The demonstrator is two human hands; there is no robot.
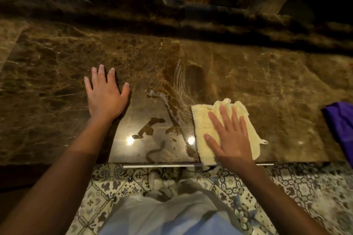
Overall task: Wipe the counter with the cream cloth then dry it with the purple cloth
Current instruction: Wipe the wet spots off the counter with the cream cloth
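Head view: the right hand (228, 139) presses flat on the cream cloth (205, 129) to mop the puddles (150, 129), while the left hand (106, 94) lies open, bracing on the worktop (277, 82), purple cloth (341, 126) waiting right.

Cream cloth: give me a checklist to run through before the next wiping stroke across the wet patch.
1. Right hand flat on the cream cloth, fingers straight: ok.
2. Cloth lies flat on the counter for full contact: mostly ok, its far edge is bunched up.
3. Water to the cloth's left, puddles and streaks not yet wiped: not ok, the stroke should go left.
4. Left hand rests flat on the counter beside the wet patch, possibly in the path of a long stroke: not ok.
5. Purple cloth ready at the right edge, untouched: ok.
6. Cloth's near edge sits at the counter's front lip and may drip to the floor: cannot tell.
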